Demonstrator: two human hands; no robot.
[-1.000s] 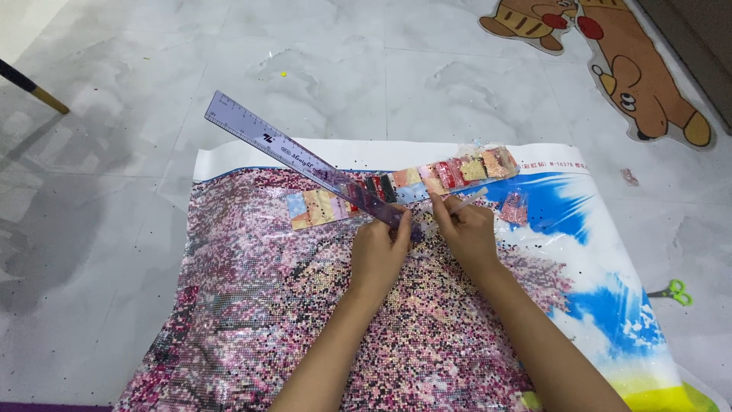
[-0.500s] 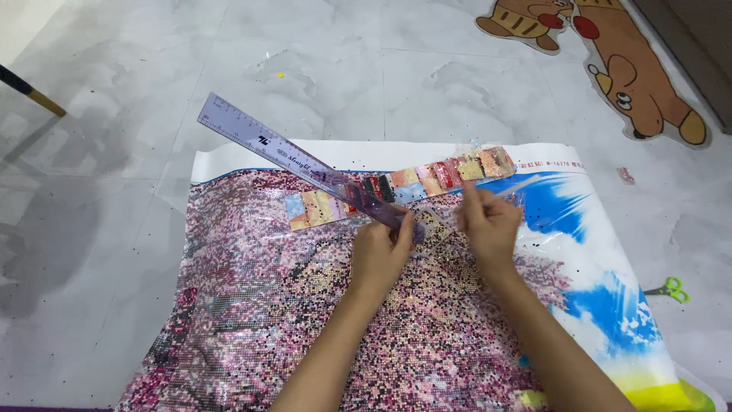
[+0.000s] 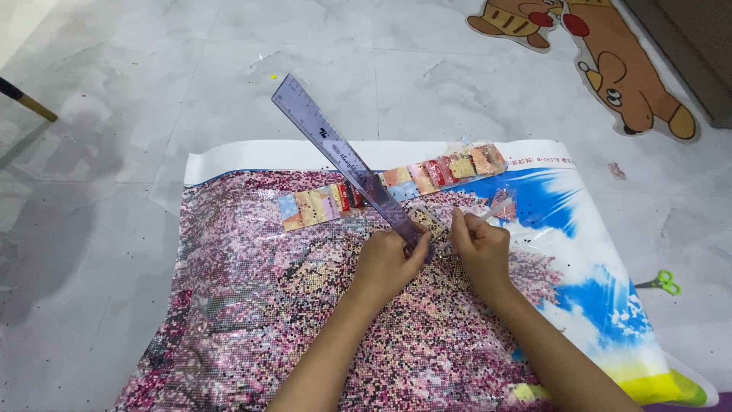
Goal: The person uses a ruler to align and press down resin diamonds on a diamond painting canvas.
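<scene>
A large bead-picture canvas [image 3: 252, 305] with pink blossoms and blue sky lies on the floor. My left hand [image 3: 389, 259] grips the near end of a long clear purple ruler [image 3: 335, 156], which slants up and away to the left across a row of small coloured bead packets [image 3: 396, 183]. My right hand [image 3: 480, 248] sits just right of the ruler's near end and pinches a thin white pen-like tool [image 3: 492, 214] over the canvas. A small packet [image 3: 505, 206] lies by that tool's far end.
The floor is grey marble tile [image 3: 114, 114]. Cartoon animal stickers [image 3: 610, 69] are at the top right. Green scissors [image 3: 662, 282] lie right of the canvas. A dark stick with a yellow tip [image 3: 27, 99] pokes in at the left.
My right hand has come back from the packet row toward me and now holds the thin tool beside the ruler. The ruler's far end has swung slightly.
</scene>
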